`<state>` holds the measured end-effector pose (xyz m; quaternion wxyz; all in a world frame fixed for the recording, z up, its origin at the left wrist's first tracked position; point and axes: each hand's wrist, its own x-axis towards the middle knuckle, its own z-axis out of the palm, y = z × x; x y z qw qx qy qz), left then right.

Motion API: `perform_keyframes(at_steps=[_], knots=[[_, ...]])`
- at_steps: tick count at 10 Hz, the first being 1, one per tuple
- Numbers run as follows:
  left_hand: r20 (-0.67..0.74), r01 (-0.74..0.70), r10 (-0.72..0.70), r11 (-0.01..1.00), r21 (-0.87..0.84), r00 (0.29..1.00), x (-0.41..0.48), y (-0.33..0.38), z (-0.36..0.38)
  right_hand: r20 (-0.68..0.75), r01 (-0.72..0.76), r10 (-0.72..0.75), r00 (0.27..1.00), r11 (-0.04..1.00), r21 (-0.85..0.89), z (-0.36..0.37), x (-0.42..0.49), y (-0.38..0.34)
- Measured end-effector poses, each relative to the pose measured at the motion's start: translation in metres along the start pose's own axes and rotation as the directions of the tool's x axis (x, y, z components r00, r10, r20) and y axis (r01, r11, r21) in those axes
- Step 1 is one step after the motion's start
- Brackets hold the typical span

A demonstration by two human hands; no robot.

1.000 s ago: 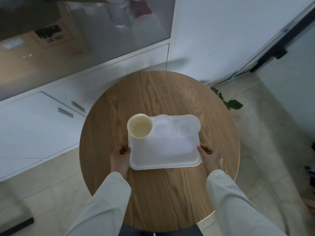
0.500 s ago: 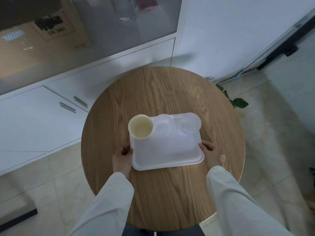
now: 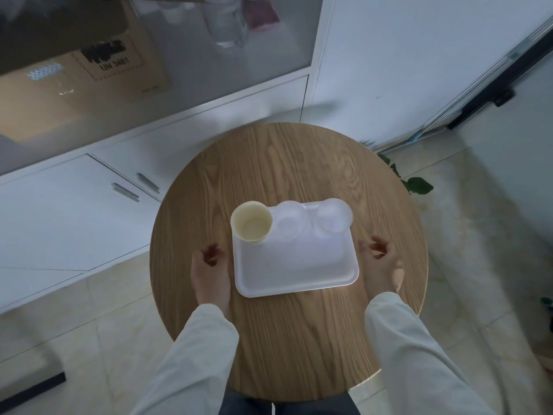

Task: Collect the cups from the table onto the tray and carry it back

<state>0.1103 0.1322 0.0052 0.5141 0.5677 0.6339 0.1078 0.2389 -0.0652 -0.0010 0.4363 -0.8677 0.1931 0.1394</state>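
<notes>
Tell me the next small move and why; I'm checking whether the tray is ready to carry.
Probably close both hands on the tray's short sides and lift. The left hand and right hand sit open beside the white tray, apart from its edges. The cream cup and two clear cups already stand along its far edge, and no cup shows on the bare round table.

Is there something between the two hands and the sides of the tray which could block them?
Nothing visible does. The left hand and right hand flank the tray, open, with only bare table between.
</notes>
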Motion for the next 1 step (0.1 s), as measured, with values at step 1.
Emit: perform_keyframes(at_steps=[1], knots=[[0.023,-0.146,0.147,0.988,-0.049,0.989,-0.0119,0.0224,-0.0028,0.109,0.149,-0.15,0.983,0.989,0.023,-0.0014,-0.0179,-0.0206]])
